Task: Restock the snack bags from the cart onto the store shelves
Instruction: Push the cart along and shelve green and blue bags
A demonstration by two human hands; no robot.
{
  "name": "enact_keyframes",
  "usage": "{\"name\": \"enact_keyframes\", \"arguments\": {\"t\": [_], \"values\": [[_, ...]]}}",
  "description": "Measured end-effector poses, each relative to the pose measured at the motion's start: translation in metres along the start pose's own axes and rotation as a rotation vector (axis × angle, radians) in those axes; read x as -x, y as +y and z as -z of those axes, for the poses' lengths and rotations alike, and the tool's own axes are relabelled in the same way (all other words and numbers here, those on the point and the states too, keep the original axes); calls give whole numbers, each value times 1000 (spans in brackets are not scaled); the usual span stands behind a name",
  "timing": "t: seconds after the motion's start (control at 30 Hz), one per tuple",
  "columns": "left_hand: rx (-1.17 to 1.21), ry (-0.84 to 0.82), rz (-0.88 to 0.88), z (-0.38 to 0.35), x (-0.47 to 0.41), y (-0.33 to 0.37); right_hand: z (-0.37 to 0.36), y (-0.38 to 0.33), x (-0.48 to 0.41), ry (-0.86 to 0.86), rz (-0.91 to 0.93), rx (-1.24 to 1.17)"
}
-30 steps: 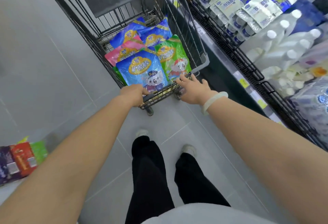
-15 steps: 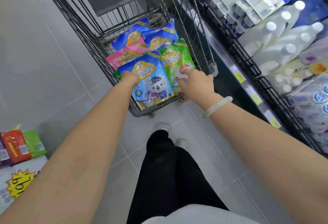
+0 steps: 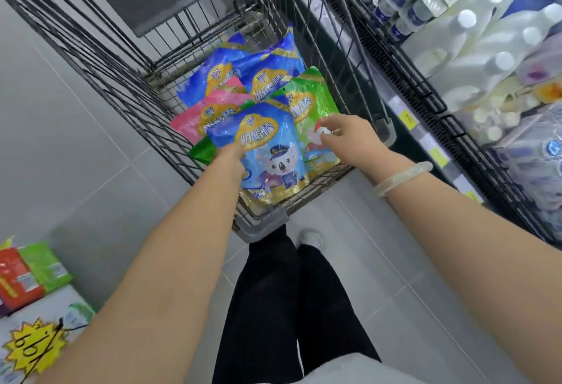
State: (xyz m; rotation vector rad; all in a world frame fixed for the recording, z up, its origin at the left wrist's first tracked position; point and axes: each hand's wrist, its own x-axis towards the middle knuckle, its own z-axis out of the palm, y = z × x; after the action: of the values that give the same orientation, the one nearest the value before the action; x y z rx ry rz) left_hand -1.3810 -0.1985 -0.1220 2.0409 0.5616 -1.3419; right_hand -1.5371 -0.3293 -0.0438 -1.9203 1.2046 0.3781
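Note:
Several snack bags lie in a black wire cart (image 3: 264,223) in front of me. On top is a blue snack bag (image 3: 275,152) with a koala print. My left hand (image 3: 231,157) grips its left edge. Beside it on the right lies a green snack bag (image 3: 307,101). My right hand (image 3: 349,137) is on it, thumb and fingers curled onto its face; a firm hold is not visible. A pink bag (image 3: 213,111) and two more blue bags (image 3: 267,72) lie further back in the cart.
Wire store shelves (image 3: 431,101) run along the right, close to the cart, with white bottles (image 3: 486,37) and yellow price tags (image 3: 408,117). Red and green boxes (image 3: 29,274) and a yellow starburst price sign (image 3: 30,348) sit at lower left. My legs stand behind the cart.
Both hands left the cart's near rim and reached into it. The left hand took hold of the blue bag's edge, and the right hand settled on the green bag. I stepped closer.

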Motion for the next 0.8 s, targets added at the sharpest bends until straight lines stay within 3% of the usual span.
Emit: {"name": "enact_keyframes", "arguments": {"t": [0.27,0.4,0.53,0.6,0.8], "values": [[33,-40,-17,-11,-24,-1,-3,16,-9,-106,-81,-37],[58,-19,-210,-30,-17,3,7,25,-13,-43,-132,-169],[130,-345,-462,-26,23,12,22,27,-13,-18,-38,-577],[189,-538,-488,-18,37,25,31,29,-18,12,-9,-752],[228,-828,-408,-29,35,54,59,35,-30,124,51,-720]]}}
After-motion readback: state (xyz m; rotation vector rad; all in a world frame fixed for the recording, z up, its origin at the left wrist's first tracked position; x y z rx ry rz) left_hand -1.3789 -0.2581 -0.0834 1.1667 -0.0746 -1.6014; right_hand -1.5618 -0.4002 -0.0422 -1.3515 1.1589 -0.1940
